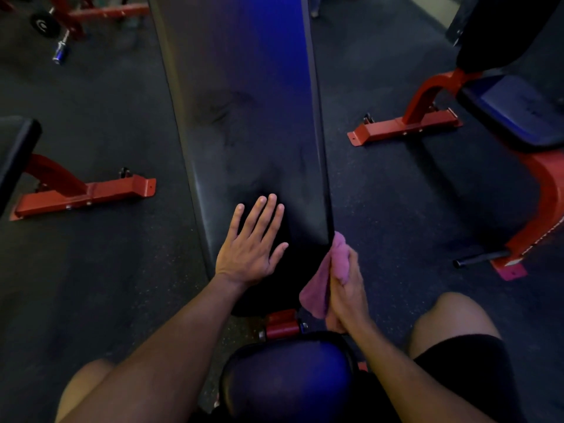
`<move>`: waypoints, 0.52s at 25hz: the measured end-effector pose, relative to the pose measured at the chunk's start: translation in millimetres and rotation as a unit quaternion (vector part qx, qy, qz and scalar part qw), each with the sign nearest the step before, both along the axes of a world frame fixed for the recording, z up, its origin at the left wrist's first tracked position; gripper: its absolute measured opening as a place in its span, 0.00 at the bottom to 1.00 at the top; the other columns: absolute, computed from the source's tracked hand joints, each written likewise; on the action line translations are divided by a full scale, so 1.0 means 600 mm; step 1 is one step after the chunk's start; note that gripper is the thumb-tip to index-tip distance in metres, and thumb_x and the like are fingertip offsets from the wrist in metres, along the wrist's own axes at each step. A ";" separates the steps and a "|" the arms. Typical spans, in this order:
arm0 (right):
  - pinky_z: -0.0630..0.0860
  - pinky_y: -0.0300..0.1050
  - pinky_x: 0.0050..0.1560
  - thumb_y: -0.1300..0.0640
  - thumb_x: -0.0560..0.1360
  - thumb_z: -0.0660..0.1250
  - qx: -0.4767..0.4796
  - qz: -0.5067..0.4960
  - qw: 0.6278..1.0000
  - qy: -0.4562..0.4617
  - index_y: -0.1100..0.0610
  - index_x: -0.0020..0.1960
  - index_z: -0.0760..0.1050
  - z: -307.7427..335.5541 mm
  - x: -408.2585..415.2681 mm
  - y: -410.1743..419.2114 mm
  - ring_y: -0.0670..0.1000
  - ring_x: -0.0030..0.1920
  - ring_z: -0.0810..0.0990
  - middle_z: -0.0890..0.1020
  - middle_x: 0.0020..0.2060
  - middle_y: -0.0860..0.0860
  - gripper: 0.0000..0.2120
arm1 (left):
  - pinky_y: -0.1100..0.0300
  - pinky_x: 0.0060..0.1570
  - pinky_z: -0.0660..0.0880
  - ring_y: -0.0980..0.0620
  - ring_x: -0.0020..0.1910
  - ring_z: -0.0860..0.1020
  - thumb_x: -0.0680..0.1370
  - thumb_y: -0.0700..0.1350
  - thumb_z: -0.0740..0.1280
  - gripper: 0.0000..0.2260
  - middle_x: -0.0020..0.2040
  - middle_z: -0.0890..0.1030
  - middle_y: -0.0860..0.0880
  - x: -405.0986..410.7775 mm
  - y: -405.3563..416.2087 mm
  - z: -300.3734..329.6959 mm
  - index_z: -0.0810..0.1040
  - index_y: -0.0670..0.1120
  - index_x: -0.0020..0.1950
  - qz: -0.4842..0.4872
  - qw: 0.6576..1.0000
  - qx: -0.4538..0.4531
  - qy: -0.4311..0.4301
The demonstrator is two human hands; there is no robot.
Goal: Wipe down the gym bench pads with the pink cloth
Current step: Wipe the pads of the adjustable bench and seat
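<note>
1. Nearest: seat pad, dark blue sheen, between the person's knees. Black shorts on both legs.
2. Red hinge bracket sits in the gap between seat pad and long back pad.
3. Left hand lies flat on the near end of the back pad, fingers straight and spread, holding nothing.
4. Right hand grips the pink cloth, bunched, pressed against the right side edge of the back pad at its near corner. Cloth tail hangs off toward the hinge.
5. Hands are apart, one on top of the pad, one at its right edge.
6. Back pad surface: black vinyl, streaky smear marks mid-length, blue light reflection at the far end. Long edges run straight away from the camera; left edge rounded and grey-lit, right edge dark.
7. Floor: dark speckled rubber, open strips along both sides of the pad.
8. Left: neighbouring bench, red foot and black pad corner, well apart from the pad.
9. Right: another bench with red frame and blue seat, black handle bar near the floor, pink tag beside it.
10. Far left: red rack and a barbell end.
</note>
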State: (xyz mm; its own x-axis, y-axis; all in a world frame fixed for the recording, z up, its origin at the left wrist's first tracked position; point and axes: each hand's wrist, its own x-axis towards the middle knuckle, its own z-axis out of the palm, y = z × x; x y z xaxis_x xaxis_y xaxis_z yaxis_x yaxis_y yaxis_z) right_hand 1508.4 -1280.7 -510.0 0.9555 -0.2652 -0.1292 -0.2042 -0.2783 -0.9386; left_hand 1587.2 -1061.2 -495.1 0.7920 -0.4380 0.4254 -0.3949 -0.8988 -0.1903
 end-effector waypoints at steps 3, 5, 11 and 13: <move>0.73 0.49 0.59 0.45 0.81 0.59 -0.043 -0.024 0.994 -0.094 0.36 0.61 0.69 0.077 0.065 -0.036 0.44 0.56 0.77 0.77 0.55 0.31 0.10 | 0.41 0.78 0.60 0.46 0.80 0.65 0.85 0.60 0.56 0.29 0.82 0.64 0.45 0.009 -0.001 0.026 0.65 0.46 0.82 -0.011 0.999 -0.030 -0.006; 0.71 0.53 0.62 0.45 0.81 0.59 -0.093 -0.023 0.985 -0.145 0.37 0.61 0.69 0.110 0.108 -0.053 0.44 0.55 0.73 0.74 0.54 0.32 0.09 | 0.42 0.72 0.64 0.46 0.73 0.73 0.84 0.60 0.58 0.27 0.77 0.72 0.46 0.049 0.003 0.073 0.71 0.47 0.79 -0.031 0.997 -0.055 -0.040; 0.78 0.53 0.59 0.46 0.84 0.59 -0.047 0.083 0.987 -0.128 0.40 0.71 0.63 0.120 0.203 0.000 0.48 0.61 0.77 0.66 0.63 0.40 0.16 | 0.36 0.80 0.53 0.46 0.83 0.59 0.85 0.61 0.54 0.30 0.84 0.59 0.46 0.208 0.019 0.181 0.62 0.49 0.84 0.004 0.999 -0.019 -0.038; 0.75 0.54 0.65 0.46 0.84 0.59 -0.022 0.051 0.990 -0.133 0.40 0.68 0.65 0.111 0.230 0.009 0.45 0.63 0.75 0.71 0.63 0.40 0.13 | 0.35 0.80 0.53 0.46 0.84 0.56 0.85 0.61 0.55 0.31 0.85 0.57 0.46 0.213 0.023 0.160 0.60 0.49 0.85 0.011 0.999 -0.017 -0.043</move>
